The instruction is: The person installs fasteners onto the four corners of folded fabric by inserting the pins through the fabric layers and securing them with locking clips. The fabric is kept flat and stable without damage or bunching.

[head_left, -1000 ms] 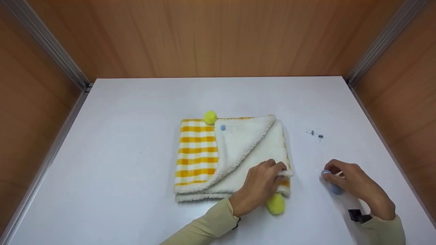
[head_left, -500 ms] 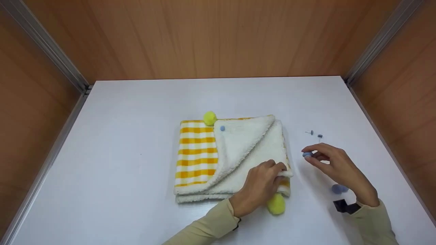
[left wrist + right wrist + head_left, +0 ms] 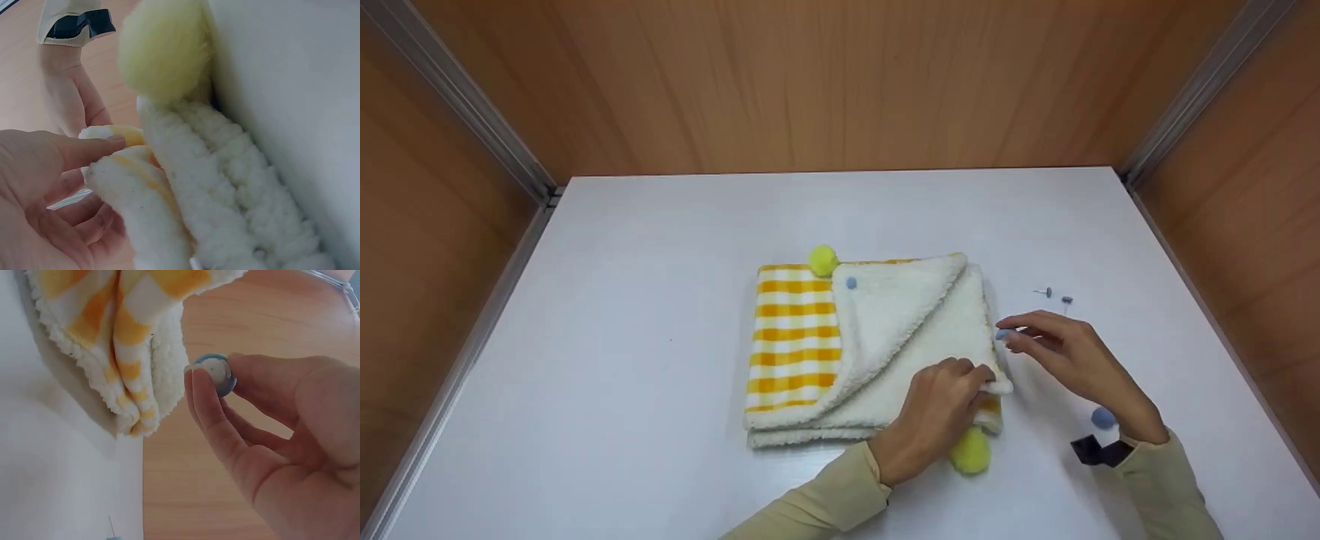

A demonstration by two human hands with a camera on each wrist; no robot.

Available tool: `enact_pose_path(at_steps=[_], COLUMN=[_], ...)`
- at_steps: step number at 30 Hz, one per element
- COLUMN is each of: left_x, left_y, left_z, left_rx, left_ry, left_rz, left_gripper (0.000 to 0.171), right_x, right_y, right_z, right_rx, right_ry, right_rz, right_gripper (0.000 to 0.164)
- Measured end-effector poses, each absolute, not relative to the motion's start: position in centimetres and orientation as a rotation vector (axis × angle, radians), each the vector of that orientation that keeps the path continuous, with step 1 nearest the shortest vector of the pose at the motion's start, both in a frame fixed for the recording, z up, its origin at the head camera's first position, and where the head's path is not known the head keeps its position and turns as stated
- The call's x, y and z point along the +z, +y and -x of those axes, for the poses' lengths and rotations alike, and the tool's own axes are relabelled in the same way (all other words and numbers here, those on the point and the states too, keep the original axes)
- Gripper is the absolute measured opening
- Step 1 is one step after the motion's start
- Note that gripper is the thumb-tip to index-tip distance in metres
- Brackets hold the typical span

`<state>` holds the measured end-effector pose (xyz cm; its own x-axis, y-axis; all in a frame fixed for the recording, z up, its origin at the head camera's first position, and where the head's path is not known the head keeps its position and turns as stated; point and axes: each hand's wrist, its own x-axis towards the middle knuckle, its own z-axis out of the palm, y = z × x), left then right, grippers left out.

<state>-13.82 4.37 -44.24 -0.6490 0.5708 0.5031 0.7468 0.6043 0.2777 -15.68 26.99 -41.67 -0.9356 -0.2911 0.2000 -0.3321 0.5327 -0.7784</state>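
Note:
A folded blanket [image 3: 793, 360] with a yellow-and-white check and white fleece lining lies mid-table. The left hand [image 3: 934, 412] pinches its near right corner between thumb and fingers, lifting the edge, as the left wrist view shows. To the right of that corner, the right hand [image 3: 1080, 356] pinches a small round blue cap with a white inner face [image 3: 215, 371] between thumb and fingertips, apart from the blanket. A blue dot-like cap [image 3: 851, 283] sits on the folded-back fleece flap. Yellow pompoms [image 3: 970, 450] hang at the blanket's corners.
Two blue-headed pins [image 3: 1048, 292] lie on the white table [image 3: 607, 337] right of the blanket. Another blue cap [image 3: 1103, 418] rests near the right wrist. Wood-grain panels [image 3: 840, 90] enclose the back and sides.
The right hand has picked up a blue cap from the table at right and moved left and up with it towards the blanket. The left hand keeps its grip on the corner, shifting only slightly.

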Motion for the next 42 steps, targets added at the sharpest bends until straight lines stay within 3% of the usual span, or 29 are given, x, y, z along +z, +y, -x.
enact_pose_path(at_steps=[18,42], left_x=[-44.5,-44.8], left_y=[4.8,4.6], left_z=[13.5,13.8], left_rx=[-0.458,-0.545], left_ry=[-2.303,-2.296], left_rz=[1.039,0.987], left_gripper=[0.015,0.014], right_x=[-42.4,-43.1], right_y=[24.6,24.8], right_z=[15.9,15.7], right_rx=[1.572,1.556], right_ry=[-2.592,-2.669], right_rz=[-0.773,-0.769], right_gripper=[0.019,0.017])
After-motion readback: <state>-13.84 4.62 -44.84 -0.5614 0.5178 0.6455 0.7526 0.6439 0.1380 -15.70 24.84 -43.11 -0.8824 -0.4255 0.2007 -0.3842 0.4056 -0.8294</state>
